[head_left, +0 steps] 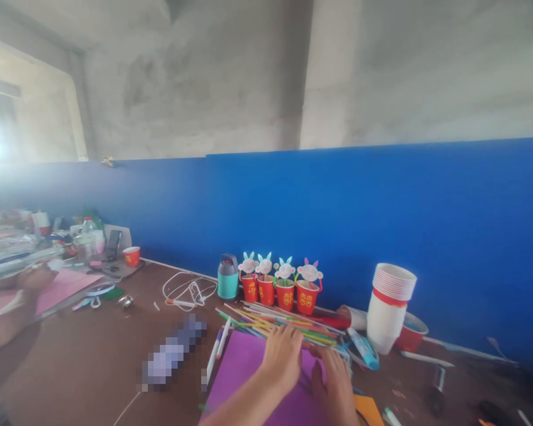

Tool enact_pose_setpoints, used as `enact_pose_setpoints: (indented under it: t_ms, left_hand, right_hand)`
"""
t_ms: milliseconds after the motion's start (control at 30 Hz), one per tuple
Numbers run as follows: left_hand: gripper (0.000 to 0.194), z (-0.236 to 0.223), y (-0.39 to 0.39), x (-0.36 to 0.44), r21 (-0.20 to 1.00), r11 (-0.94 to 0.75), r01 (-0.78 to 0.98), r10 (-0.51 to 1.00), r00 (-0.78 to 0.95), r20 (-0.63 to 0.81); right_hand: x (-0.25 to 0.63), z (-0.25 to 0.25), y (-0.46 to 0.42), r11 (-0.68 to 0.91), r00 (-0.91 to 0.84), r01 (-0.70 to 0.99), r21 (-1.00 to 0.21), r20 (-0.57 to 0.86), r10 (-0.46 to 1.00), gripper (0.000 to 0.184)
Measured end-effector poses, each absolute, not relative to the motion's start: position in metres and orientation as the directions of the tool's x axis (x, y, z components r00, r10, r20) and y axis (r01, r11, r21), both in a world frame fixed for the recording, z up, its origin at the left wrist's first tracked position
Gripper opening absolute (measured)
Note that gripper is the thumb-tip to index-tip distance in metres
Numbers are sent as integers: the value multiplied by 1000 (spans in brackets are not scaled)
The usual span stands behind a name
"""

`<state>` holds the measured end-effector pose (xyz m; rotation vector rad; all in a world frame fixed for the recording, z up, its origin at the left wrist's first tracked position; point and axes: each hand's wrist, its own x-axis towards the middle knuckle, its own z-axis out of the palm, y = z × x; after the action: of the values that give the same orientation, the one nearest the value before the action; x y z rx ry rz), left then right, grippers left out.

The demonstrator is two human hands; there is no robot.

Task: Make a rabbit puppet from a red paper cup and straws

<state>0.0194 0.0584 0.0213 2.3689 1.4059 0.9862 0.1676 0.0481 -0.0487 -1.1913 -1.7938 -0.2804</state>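
Note:
A sheet of purple paper (242,370) lies in front of me on the brown table. My left hand (284,358) is over its far part, with the fingers bent down and their tips hidden. Close on its right, my right hand (333,376) rests low over the paper's right side, fingers stretched and thumb apart. Just beyond both hands spreads a loose pile of thin coloured sticks (266,322), perhaps pipe cleaners. White-bodied marker pens (223,337) lie along the paper's left edge. Orange paper (368,409) shows beside my right wrist.
Several red paper cups (308,299) with rabbit-eared paper faces line the blue wall panel (293,207). Right of them stand stacked white cups (386,313) and a light-blue tube (363,349). A teal bottle (228,281) and white cable (190,290) are left. Another person's arm (9,313) rests far left.

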Motion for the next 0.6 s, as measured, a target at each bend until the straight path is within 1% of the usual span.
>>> enact_pose_setpoints:
  t_ms: [67, 200, 300, 367, 467, 600]
  left_hand:
    - [17, 18, 69, 19, 545, -482, 686, 863, 261, 434]
    - [23, 22, 106, 5, 652, -387, 652, 890, 80, 448]
    - [20, 35, 148, -17, 695, -315, 646, 855, -125, 504]
    - [20, 45, 176, -32, 703, -285, 651, 814, -223, 537]
    - [19, 55, 212, -46, 690, -287, 665, 777, -260, 573]
    - [16, 54, 238, -48, 664, -297, 687, 781, -225, 582]
  right_hand:
    - [168, -48, 48, 500, -95, 818, -285, 790, 606, 25]
    - [165, -45, 44, 472, -54, 819, -326, 775, 630, 25]
    - [165, -47, 44, 469, -58, 820, -327, 769, 637, 22]
    - [166, -52, 47, 475, -50, 815, -331, 777, 628, 21]
    - [165, -59, 53, 482, -3, 798, -362, 798, 603, 22]
    - [163, -64, 55, 487, 32, 783, -387, 807, 590, 24]
